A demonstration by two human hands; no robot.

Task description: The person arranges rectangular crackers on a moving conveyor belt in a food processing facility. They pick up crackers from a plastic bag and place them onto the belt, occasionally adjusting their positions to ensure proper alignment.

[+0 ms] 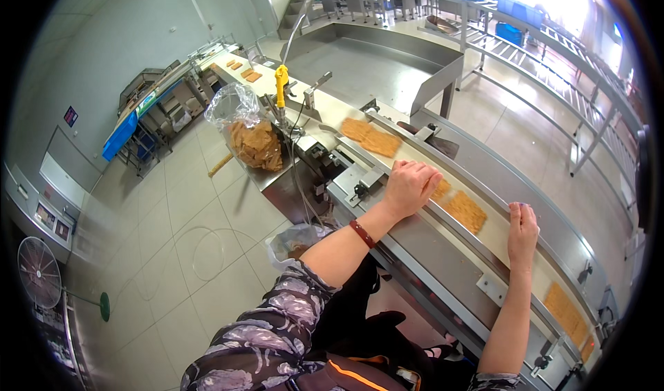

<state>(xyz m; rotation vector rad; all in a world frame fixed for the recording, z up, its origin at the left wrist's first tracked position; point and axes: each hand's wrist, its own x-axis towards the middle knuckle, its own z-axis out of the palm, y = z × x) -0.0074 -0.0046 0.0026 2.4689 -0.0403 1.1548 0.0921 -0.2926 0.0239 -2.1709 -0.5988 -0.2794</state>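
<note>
Flat golden-brown food slabs lie in a line on a pale conveyor belt (495, 238) between metal guide rails. My left hand (412, 186), fingers curled, is over the near rail, just past a pair of slabs (371, 136). Another slab (465, 212) lies on the belt between my hands. My right hand (523, 227) is by the far rail with its fingers bent together; whether anything is inside either hand is hidden. Farther right, one more slab (565, 313) lies on the belt. Small brown pieces (250, 75) are on the belt's far end.
A clear plastic bag of brown pieces (256, 144) sits on a metal stand left of the belt, beside a yellow air gun (281, 85). A steel tray table (373, 59) stands beyond. Roller racks (544, 59) are at right, a fan (39, 272) at far left.
</note>
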